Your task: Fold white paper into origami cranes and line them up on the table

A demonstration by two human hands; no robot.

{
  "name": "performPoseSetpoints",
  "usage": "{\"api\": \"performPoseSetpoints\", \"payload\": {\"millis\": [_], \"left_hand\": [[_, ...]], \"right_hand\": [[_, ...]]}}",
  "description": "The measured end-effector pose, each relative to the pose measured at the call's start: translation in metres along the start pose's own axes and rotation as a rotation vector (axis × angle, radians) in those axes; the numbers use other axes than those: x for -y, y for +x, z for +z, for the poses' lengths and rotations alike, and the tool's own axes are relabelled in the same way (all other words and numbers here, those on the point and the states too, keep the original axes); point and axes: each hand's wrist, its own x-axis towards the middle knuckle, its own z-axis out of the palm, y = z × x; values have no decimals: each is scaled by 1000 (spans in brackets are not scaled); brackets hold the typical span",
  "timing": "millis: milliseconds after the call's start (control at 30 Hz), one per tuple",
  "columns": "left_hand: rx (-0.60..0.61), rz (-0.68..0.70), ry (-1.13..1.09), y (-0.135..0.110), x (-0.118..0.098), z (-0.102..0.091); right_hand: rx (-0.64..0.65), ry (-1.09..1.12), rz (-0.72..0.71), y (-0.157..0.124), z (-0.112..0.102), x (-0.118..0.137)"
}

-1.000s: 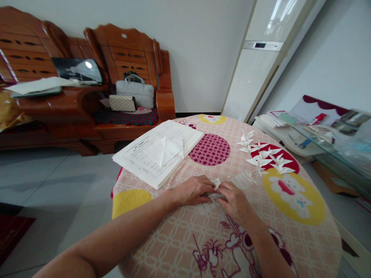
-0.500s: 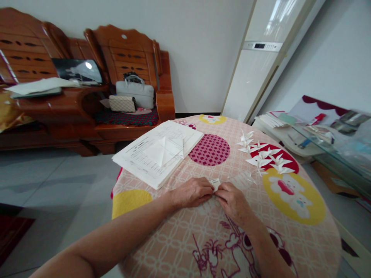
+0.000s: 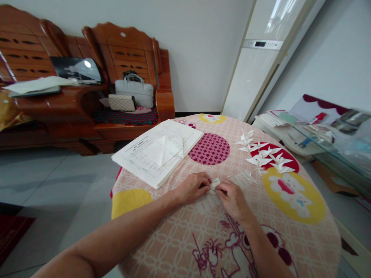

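Between my two hands is a small folded piece of printed paper (image 3: pixel 214 182), low over the tablecloth. My left hand (image 3: pixel 194 187) pinches its left side, with the fingers closed. On the opposite side, my right hand (image 3: pixel 232 196) grips the paper's edge between thumb and fingers. My fingers hide part of the folds. Several white paper cranes (image 3: pixel 262 157) stand grouped to the right, beyond my right hand. Up and to the left lies a stack of printed sheets (image 3: pixel 136 158), with a folded paper piece (image 3: pixel 164 148) on top.
The round table has a patterned pink cloth (image 3: pixel 174 235). To the right, a glass-topped stand (image 3: pixel 327 150) holds papers and plastic bags. Behind are a wooden settee (image 3: pixel 165 102) with a grey handbag (image 3: pixel 139 94) on it, and a tall white air conditioner (image 3: pixel 257 65).
My fingers have shifted on the small folded paper, and more of it shows between them now. My left hand has moved slightly left. The cranes and the stack stay put.
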Motion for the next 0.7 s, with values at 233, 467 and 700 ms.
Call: {"api": "performPoseSetpoints", "payload": {"millis": [233,467,700], "left_hand": [[-27,-61,-1,1,-2,2],[-105,-131,35,1,-4,9],[-152,-223,76,0,-3,17]], "right_hand": [[-2,-58,47,4,2,3],[-52,-27,152,4,3,5],[-68,-91,253,7,8,9]]}}
